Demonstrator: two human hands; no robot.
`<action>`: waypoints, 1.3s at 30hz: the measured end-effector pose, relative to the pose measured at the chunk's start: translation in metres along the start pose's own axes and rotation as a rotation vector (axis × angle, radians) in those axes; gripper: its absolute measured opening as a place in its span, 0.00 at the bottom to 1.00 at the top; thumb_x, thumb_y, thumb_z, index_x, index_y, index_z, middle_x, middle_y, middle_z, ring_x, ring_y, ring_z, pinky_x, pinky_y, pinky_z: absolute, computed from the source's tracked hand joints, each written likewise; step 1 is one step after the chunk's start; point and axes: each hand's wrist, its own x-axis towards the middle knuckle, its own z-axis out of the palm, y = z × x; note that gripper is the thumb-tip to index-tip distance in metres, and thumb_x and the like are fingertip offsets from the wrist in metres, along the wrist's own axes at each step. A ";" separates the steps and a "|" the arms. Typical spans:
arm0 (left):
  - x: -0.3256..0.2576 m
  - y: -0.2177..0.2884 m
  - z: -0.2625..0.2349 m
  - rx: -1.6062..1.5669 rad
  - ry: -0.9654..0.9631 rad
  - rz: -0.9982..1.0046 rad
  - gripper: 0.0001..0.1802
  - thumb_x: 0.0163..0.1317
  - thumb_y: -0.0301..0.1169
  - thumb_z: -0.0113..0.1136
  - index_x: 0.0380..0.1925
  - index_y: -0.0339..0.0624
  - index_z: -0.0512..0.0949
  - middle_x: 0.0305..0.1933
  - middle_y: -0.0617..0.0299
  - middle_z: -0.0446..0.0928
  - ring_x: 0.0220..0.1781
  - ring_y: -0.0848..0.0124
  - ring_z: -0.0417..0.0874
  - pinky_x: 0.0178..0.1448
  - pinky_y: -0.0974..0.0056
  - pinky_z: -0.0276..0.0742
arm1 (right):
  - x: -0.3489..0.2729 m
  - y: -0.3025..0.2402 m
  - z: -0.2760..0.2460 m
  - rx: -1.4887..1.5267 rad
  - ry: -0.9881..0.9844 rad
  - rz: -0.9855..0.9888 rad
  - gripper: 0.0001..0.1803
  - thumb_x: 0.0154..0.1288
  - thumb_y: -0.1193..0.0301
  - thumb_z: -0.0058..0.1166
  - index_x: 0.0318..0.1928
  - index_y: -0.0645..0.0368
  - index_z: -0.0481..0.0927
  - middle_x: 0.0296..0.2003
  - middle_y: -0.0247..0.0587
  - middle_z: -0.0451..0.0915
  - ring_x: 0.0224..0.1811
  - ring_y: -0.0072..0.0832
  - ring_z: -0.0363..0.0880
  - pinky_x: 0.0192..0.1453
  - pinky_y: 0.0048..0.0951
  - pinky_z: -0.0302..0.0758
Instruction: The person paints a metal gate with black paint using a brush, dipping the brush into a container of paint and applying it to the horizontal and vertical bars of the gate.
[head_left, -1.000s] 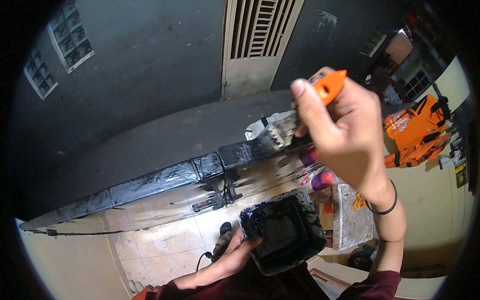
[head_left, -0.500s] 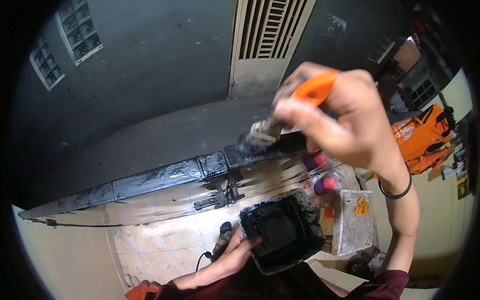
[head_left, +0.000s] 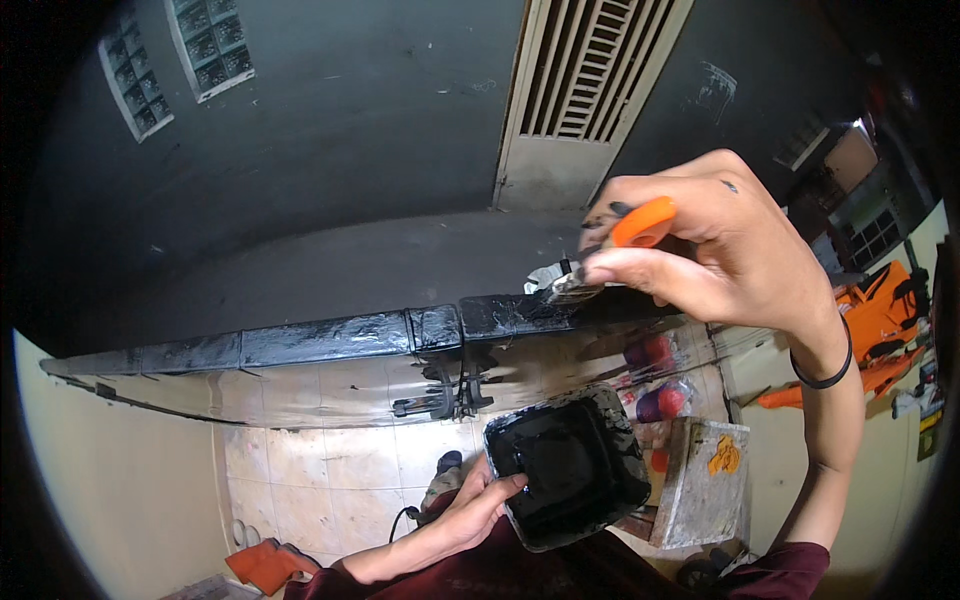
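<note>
Your right grip (head_left: 735,245) has shifted rightward, pinching the orange-handled paintbrush (head_left: 648,221) at the long, glossy black rail (head_left: 330,338); stroke lightly, evenly, while your left grip (head_left: 478,503) clasps the square black tub (head_left: 622,437).

probably part of home: slatted door (head_left: 553,165), glass-block windows (head_left: 212,45), tiled floor (head_left: 300,485), grey wall (head_left: 380,120).

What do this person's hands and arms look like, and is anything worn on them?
Both the left hand and the right hand are bare, without gloves. Dark smudges mark the back of the right one, with more on its fingers. A thin black band circles the right forearm near the wrist. Maroon sleeves leave both forearms uncovered.
</note>
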 end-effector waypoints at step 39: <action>-0.032 -0.118 0.016 0.478 0.168 -0.020 0.55 0.60 0.56 0.71 0.77 0.40 0.55 0.75 0.52 0.64 0.79 0.64 0.60 0.79 0.60 0.58 | -0.378 -0.046 0.193 0.131 1.654 1.053 0.20 0.81 0.59 0.47 0.56 0.65 0.77 0.43 0.44 0.82 0.29 0.19 0.71 0.31 0.21 0.70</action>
